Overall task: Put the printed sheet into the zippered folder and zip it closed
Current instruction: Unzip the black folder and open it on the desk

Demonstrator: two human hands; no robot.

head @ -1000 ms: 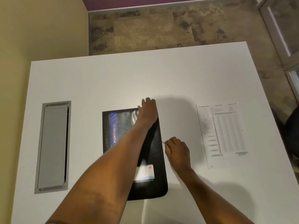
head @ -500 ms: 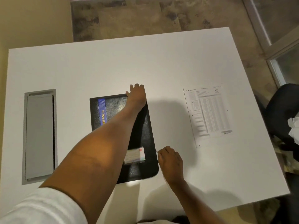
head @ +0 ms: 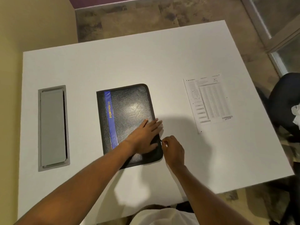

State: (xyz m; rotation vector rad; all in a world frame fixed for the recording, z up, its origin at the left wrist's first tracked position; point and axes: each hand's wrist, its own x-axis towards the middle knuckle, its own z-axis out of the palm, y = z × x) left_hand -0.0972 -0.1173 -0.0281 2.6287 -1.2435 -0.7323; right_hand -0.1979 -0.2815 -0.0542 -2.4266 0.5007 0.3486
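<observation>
A black zippered folder (head: 128,109) with a blue "PORTFOLIO" stripe lies closed in the middle of the white table (head: 146,59). My left hand (head: 145,135) rests flat on the folder's lower right part, fingers spread. My right hand (head: 172,149) sits just off the folder's right edge, its fingertips pinched on the zip pull (head: 160,140) near the lower right corner. The printed sheet (head: 208,101) lies flat on the table to the right, apart from the folder and both hands.
A grey cable hatch (head: 52,127) is set into the table at the left. A dark chair (head: 285,101) with something white on it stands off the table's right edge. A yellow wall runs along the left side.
My left hand has slid from the folder's top edge down to its lower right part and now covers the small card. My right hand stays at the zip by the lower right edge.
</observation>
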